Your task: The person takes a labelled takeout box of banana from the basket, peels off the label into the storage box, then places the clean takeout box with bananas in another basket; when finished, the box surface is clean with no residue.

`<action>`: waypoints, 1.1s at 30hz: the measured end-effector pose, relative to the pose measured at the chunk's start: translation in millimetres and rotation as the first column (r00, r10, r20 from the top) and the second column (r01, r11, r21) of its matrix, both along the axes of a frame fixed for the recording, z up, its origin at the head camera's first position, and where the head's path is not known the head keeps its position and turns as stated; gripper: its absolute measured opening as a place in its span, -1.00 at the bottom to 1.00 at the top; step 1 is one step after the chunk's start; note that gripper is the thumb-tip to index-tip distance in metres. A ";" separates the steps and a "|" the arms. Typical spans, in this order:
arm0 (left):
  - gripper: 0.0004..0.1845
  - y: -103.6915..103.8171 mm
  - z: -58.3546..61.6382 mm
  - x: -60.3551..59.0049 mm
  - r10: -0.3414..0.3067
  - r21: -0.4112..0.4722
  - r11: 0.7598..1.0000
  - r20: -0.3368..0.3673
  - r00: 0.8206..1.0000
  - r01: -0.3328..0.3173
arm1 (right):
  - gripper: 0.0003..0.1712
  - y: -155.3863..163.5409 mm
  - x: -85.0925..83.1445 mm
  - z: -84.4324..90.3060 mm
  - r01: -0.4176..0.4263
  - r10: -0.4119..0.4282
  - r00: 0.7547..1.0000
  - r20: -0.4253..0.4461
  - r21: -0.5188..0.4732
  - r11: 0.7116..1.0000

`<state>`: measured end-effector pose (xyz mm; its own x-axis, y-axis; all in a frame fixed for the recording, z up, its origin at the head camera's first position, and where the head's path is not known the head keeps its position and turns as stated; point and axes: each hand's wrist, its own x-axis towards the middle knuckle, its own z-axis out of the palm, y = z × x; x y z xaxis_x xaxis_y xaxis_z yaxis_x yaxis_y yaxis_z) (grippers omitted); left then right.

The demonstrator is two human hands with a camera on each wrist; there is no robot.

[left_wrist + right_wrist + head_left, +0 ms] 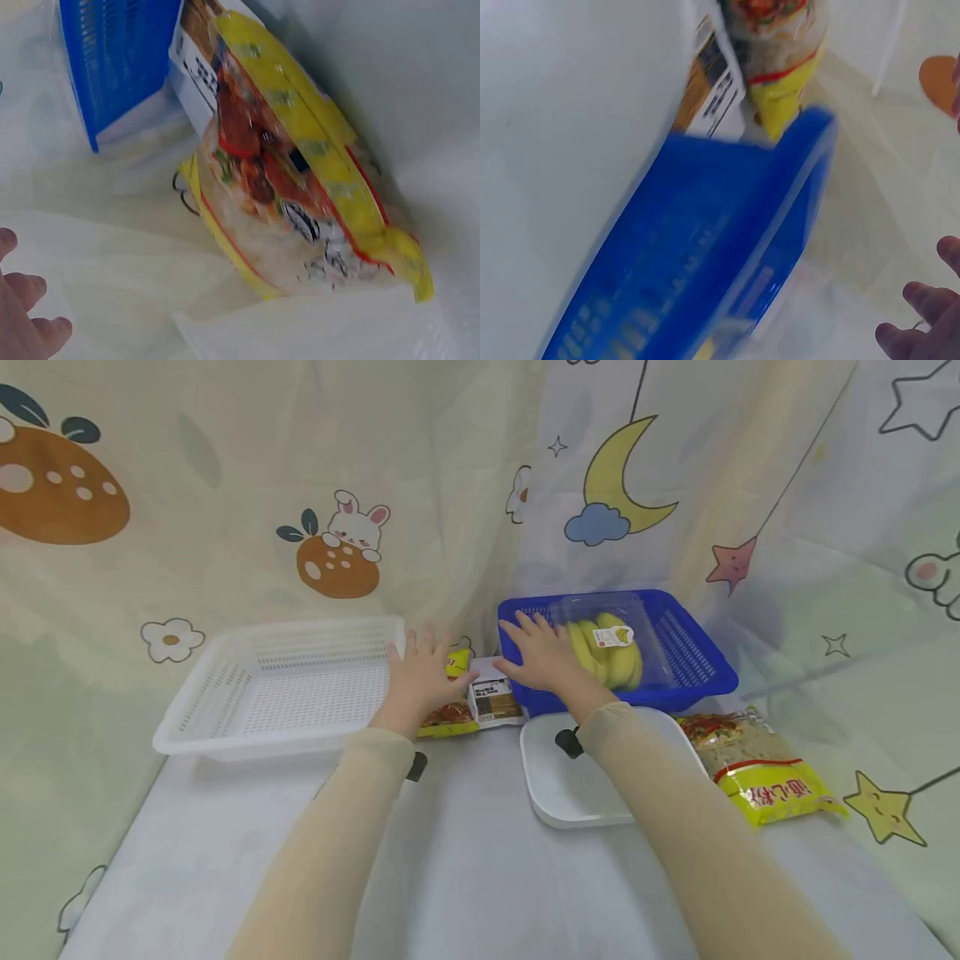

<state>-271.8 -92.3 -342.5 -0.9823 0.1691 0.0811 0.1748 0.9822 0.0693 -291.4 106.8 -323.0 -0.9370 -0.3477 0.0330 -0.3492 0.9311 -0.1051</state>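
Observation:
My left hand (423,670) hovers with straight, spread fingers over a yellow noodle packet (448,718) lying between the two baskets. In the left wrist view the packet (300,187) lies apart from my fingertips (22,315). My right hand (542,656), fingers also spread, is at the near left corner of the blue basket (690,647); whether it touches the rim is unclear. In that basket lie bananas (609,653) in clear wrapping. A small white and brown box (495,697) sits between my hands, against the blue basket (705,255).
A white basket (225,693) with nothing in it stands at the left. A flat white tray (570,781) lies near my right forearm, with a second noodle packet (765,764) to its right. A patterned curtain surrounds the table.

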 end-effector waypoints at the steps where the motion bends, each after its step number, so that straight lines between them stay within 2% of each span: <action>1: -0.08 4.2 -0.8 -0.3 -0.009 0.001 1.000 0.001 1.000 0.009 | -0.16 7.0 -0.9 0.0 0.012 -0.012 1.000 0.002 0.006 1.000; 4: -0.09 18.3 -3.0 -0.6 -0.034 0.011 0.999 0.011 0.999 0.034 | -0.16 32.8 -3.3 0.2 0.055 -0.055 0.998 0.009 0.015 0.998; 12: -0.08 51.8 -11.8 -0.1 -0.078 0.069 0.995 0.091 0.993 0.072 | -0.11 117.3 -5.3 1.4 0.151 -0.153 0.988 0.033 0.054 0.987; 18: -0.08 71.6 -19.9 2.8 -0.107 0.120 0.988 0.107 0.988 0.094 | -0.01 170.0 2.1 -1.7 0.202 -0.205 0.977 0.059 0.054 0.978; 26: -0.07 87.4 -33.9 2.7 -0.100 0.114 0.990 0.112 0.989 0.087 | 0.17 206.9 3.4 -21.7 0.245 -0.253 0.960 0.118 0.080 0.966; 29: -0.06 91.6 -35.8 4.5 -0.102 0.123 0.989 0.130 0.986 0.086 | 0.17 214.2 3.1 -27.0 0.255 -0.255 0.950 0.181 0.024 0.967; 33: -0.06 92.7 -38.3 4.7 -0.100 0.126 0.989 0.157 0.982 0.081 | 0.17 214.6 0.0 -29.1 0.242 -0.213 0.943 0.257 -0.083 0.967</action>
<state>-267.1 0.4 -380.8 -0.9650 0.2566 -0.0537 0.2393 0.9459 0.2192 -291.4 321.4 -352.1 -0.9748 -0.1315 -0.1800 -0.0800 0.9600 -0.2682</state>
